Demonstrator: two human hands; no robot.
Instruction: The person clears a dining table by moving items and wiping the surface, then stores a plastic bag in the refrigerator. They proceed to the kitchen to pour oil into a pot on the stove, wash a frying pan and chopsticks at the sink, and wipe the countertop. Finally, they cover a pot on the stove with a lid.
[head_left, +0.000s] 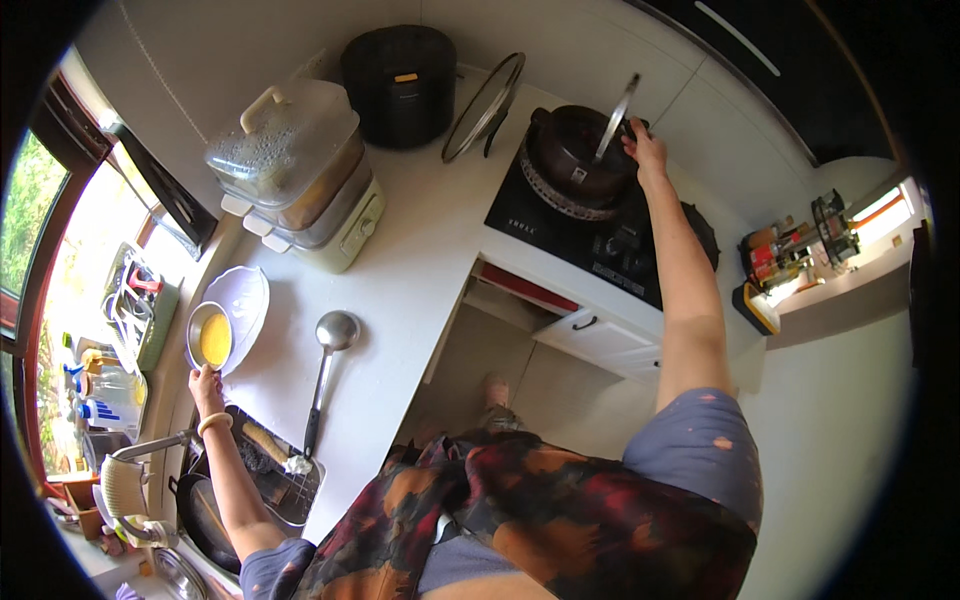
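My left hand (206, 386) grips the rim or handle of a small metal bowl (196, 330) with a yellow content (215, 339); it is over a lilac leaf-shaped plate (251, 300) on the counter. A metal ladle (337, 331) with a black handle lies to the right of the plate. My right hand (646, 154) is at the far right side of a dark pot (574, 139) on the black stove (525, 202), its fingers at the pot's side handle. A metal utensil handle (619, 116) rises from the pot beside that hand.
A steamer with a clear lid (289, 157) stands on the counter, near a black appliance (399, 86) and an upright glass lid (484, 109). The sink (311, 487) holds a dark pan (206, 517). Bottles (765, 259) stand at the right; a cabinet door (600, 337) is below the stove.
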